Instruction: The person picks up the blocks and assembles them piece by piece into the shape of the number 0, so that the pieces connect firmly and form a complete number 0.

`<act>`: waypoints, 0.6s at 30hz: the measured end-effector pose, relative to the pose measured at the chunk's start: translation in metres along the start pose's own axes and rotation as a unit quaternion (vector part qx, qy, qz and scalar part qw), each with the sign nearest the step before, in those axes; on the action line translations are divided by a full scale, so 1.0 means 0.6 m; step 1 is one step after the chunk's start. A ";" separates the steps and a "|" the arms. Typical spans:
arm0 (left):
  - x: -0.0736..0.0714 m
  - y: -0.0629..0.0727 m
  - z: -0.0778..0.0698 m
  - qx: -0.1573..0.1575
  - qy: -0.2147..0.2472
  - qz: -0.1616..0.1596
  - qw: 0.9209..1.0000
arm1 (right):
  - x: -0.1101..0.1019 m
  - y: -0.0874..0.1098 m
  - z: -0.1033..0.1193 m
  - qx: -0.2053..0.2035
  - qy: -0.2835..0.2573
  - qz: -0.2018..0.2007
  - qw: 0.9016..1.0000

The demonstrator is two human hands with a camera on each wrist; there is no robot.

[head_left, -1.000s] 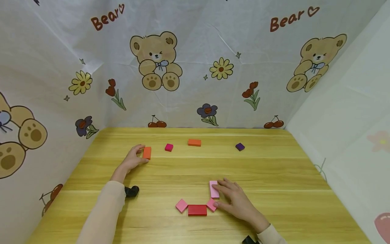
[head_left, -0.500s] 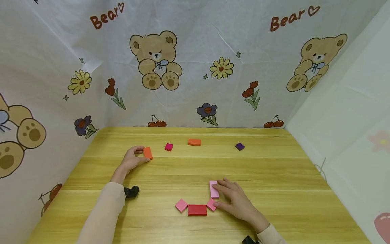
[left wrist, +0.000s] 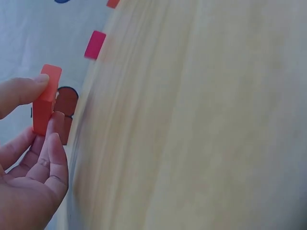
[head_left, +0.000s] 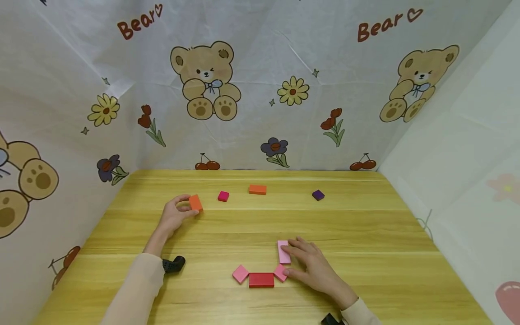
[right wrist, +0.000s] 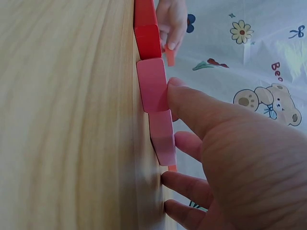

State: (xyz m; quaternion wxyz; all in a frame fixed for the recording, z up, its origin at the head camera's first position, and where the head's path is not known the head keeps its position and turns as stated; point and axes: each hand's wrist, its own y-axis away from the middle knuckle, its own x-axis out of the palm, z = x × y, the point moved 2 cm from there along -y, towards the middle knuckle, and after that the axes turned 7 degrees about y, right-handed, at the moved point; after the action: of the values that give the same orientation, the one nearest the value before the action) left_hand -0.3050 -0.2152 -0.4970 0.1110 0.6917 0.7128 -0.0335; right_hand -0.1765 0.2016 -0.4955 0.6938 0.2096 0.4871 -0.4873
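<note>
Between thumb and fingers, my left hand [head_left: 174, 216] pinches an orange rectangular block [head_left: 196, 203] at the left of the table. In the left wrist view the thumb presses one end of that orange block [left wrist: 45, 98] and the fingers are at its other end. My right hand [head_left: 314, 266] lies relaxed by a light pink rectangular block [head_left: 284, 252] and a pink square block [head_left: 280, 272], its index finger touching the first and its thumb the second. A red rectangular block [head_left: 261, 280] sits between that pink square and another pink square block [head_left: 240, 274].
Toward the back of the wooden table [head_left: 345, 225] lie a magenta block [head_left: 223, 196], a second orange block [head_left: 257, 189] and a purple block [head_left: 318, 195]. A white cloth [head_left: 252, 54] printed with bears and flowers stands behind the table.
My left fingers have closed on the orange block, which has turned and now tilts in the grip. The right hand has stayed in place.
</note>
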 end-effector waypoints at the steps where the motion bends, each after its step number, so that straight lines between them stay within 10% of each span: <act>1: 0.003 0.004 -0.003 0.001 0.006 0.003 1.000 | 0.000 0.000 0.000 0.000 0.000 0.001 1.000; 18: 0.054 0.057 -0.026 0.023 0.024 0.036 0.999 | 0.001 0.000 0.000 -0.002 0.000 0.000 1.000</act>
State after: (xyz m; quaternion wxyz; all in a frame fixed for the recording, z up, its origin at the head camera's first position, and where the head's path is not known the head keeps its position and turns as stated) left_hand -0.2737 -0.1786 -0.4846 0.0792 0.7202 0.6887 -0.0290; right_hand -0.1768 0.2014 -0.4958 0.6943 0.2085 0.4878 -0.4864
